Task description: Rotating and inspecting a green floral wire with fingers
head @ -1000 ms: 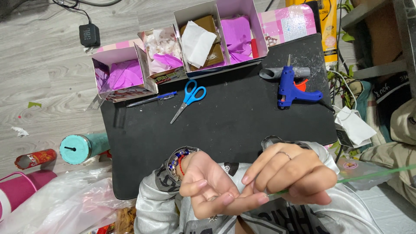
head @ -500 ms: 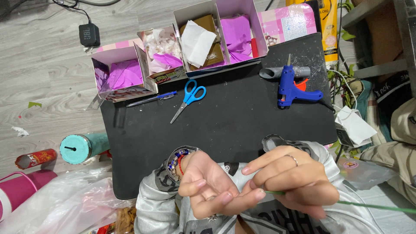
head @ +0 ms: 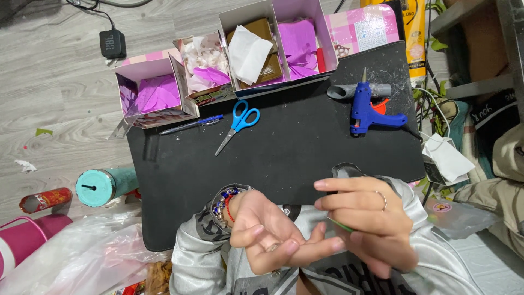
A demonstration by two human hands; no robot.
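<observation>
Black mat (head: 284, 153) bears scissors (head: 238, 123) and glue gun (head: 371, 109); our left hand (head: 273, 235) lies open, palm up; our right hand (head: 371, 224) pinches a thin green stem (head: 343, 225).

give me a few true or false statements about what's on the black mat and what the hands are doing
1. The blue-handled scissors lie on the black mat. True.
2. The blue glue gun is in the right hand. False: it lies on the mat, apart from both hands.
3. The right hand pinches a thin green stem. True.
4. The left hand holds the blue pen. False: the pen lies near the scissors at the mat's far edge.
5. The open boxes hold purple paper. True.
</observation>
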